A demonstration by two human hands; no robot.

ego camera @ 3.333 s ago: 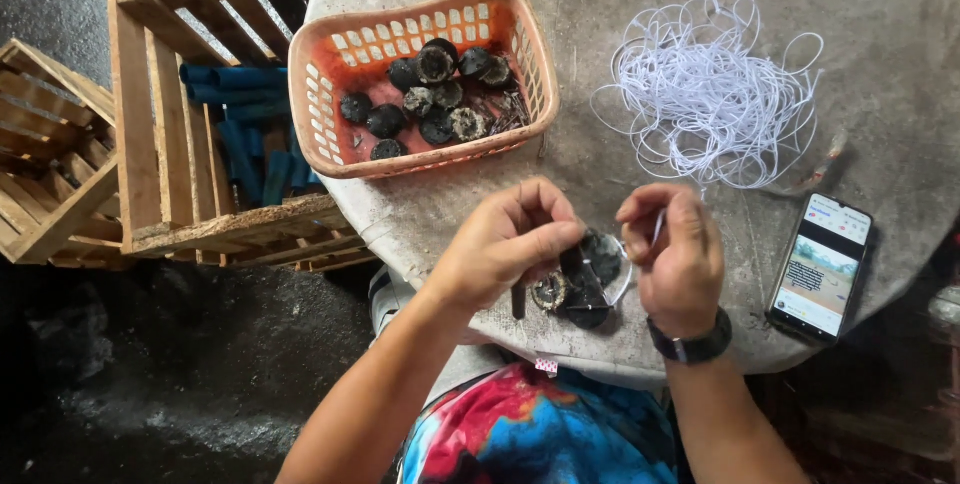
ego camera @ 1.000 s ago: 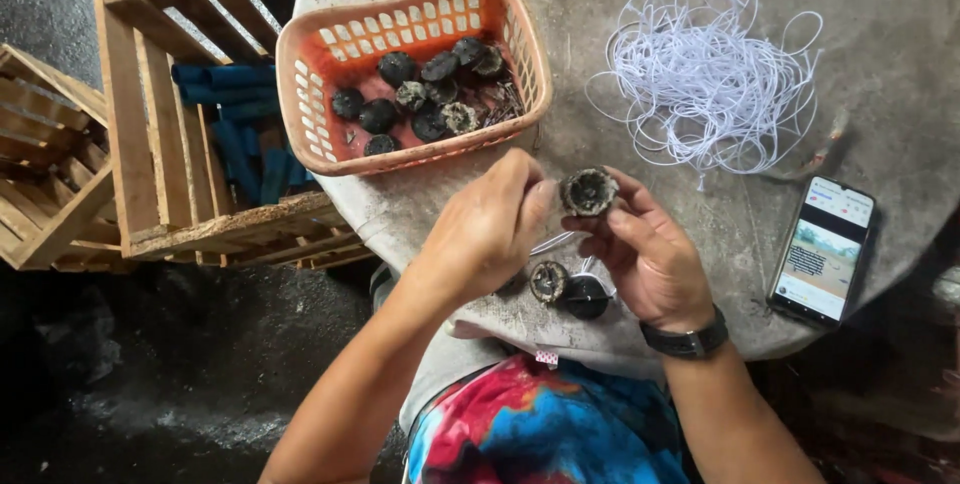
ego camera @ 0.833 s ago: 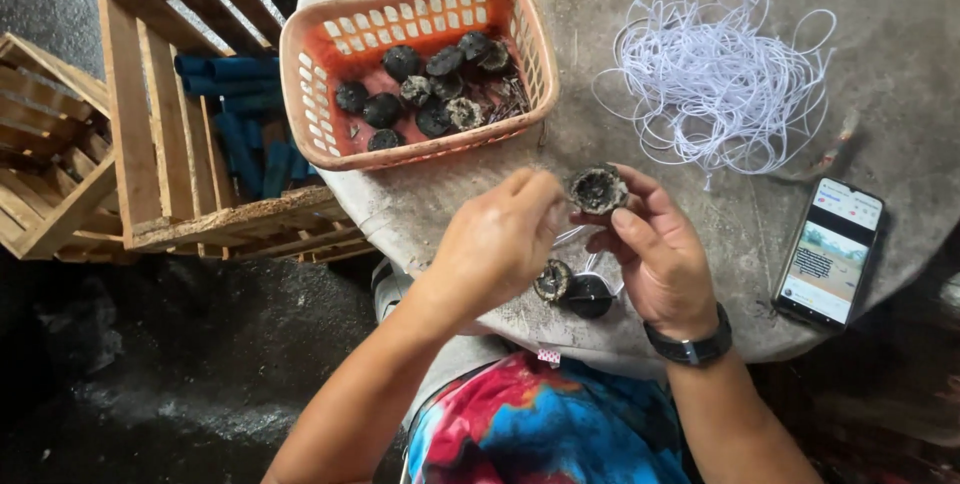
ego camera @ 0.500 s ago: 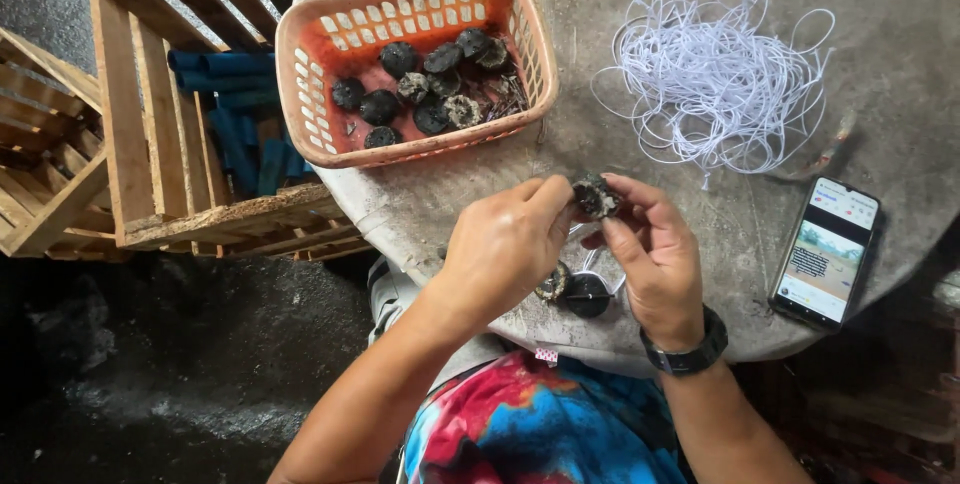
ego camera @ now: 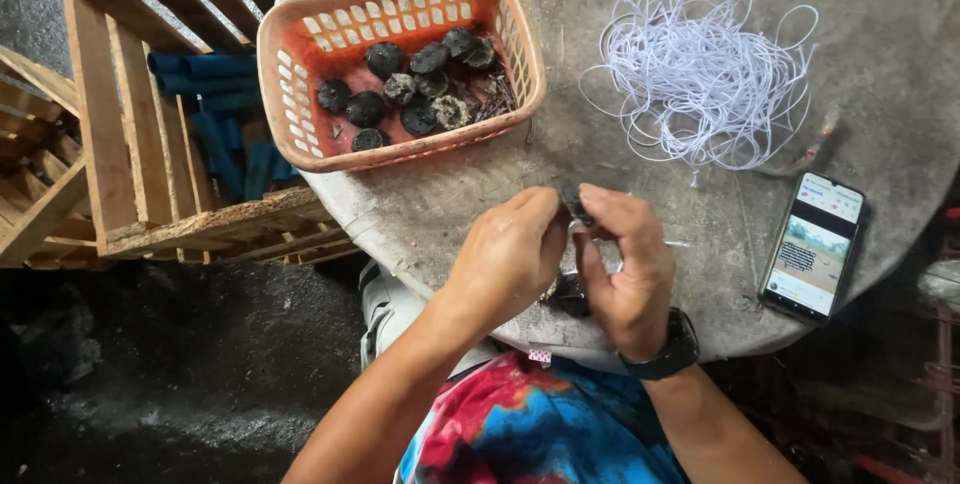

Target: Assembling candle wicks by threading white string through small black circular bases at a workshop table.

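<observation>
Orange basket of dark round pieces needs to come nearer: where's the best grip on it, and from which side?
Grip the orange basket by its near long rim, coming from the person's side. That edge faces the hands, its slotted wall gives the fingers purchase, and the dark round pieces lie away from it.

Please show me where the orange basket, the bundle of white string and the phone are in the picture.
orange basket (ego camera: 520,39): head view, on its right wall.
bundle of white string (ego camera: 700,74): head view, on the middle of the tangle.
phone (ego camera: 812,247): head view, on the middle of its lit screen.
</observation>
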